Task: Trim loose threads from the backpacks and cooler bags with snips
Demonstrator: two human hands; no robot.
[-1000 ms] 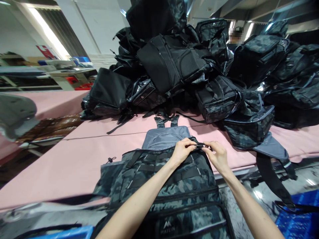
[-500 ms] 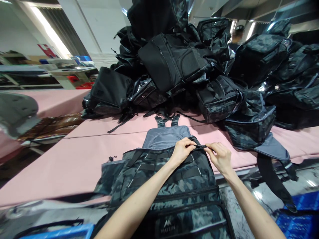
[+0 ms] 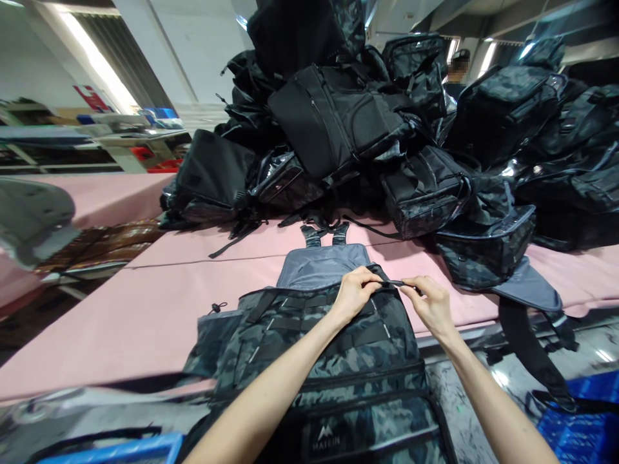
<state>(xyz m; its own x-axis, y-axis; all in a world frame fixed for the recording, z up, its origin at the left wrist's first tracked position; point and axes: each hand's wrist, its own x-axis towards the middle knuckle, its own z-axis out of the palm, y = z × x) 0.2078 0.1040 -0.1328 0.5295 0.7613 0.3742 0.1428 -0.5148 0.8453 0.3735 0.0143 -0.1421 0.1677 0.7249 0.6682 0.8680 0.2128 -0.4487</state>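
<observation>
On counter (image 3: 145, 309), camo backpack (image 3: 338, 361) lies flat; left hand (image 3: 355, 293) pinched shut on backpack's top edge; right hand (image 3: 430, 303) pinched on zipper pull (image 3: 393, 283) just beside it — best keep edge taut, draw pull level — clear of grey flap (image 3: 322, 265).

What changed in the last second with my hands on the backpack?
The right hand slid slightly rightward along the top edge of the camo backpack, pinching a small black pull. The left hand kept its pinch there; the backpack and pile of bags stayed put.

Bag factory, heaped backpacks (image 3: 338, 122), pink worktable (image 3: 145, 309)
</observation>
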